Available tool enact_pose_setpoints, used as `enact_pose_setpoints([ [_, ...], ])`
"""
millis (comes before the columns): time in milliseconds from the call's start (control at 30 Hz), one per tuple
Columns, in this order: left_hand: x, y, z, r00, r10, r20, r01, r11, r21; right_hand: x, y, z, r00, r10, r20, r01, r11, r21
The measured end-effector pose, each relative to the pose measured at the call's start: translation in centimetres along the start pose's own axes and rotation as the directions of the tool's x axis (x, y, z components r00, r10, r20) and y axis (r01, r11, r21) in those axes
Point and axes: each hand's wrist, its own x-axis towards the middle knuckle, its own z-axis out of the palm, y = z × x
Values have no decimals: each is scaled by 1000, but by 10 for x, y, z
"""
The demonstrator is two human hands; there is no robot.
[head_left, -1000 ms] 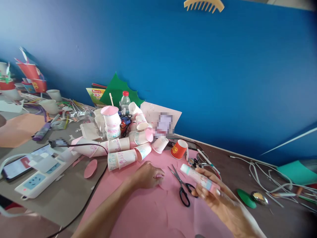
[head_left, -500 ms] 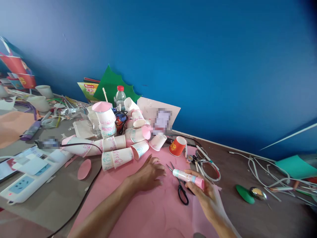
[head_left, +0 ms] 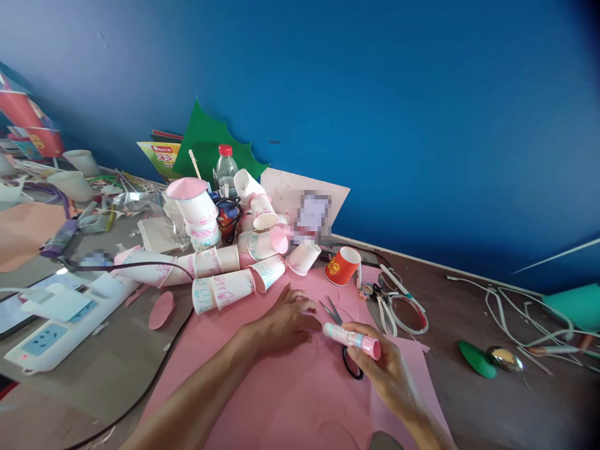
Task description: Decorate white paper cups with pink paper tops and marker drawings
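Observation:
A pink-and-white glue stick (head_left: 349, 337) lies across the fingers of my right hand (head_left: 387, 365), held between thumb and fingers, its pink end towards the palm. Under it, partly covered, are scissors (head_left: 334, 310) with black handles and their blades apart. My left hand (head_left: 288, 320) rests palm down on a large pink paper sheet (head_left: 276, 400), fingers apart and slightly bent, close to the glue stick's white end. Beyond my left hand lie paper cups (head_left: 233, 289) with pink and blue drawings, several joined end to end. A red paper cup (head_left: 343, 266) stands tilted behind the scissors.
To the left are a white power strip (head_left: 70, 325), a black cable (head_left: 154, 375) and a pink paper oval (head_left: 162, 310). Stacked cups (head_left: 197, 209) and a red-capped bottle (head_left: 227, 169) stand towards the blue wall. White cords (head_left: 497, 319) and a green oval (head_left: 477, 359) lie right.
The view has shifted slightly. My right hand, with the glue stick, has come a little closer to my left hand, and the glue stick now covers more of the scissors.

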Motion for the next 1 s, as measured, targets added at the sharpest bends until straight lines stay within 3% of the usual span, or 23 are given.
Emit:
enact_pose_setpoints([
  [233,-1,1,-1,1000,-3,-11,3,1000,-10,-3,1,1,999,-3,49,3,1000,-3],
  [1000,4,10,-14,997,-61,45,64,997,-51,0,9,6,964,-228,134,254,940,-227],
])
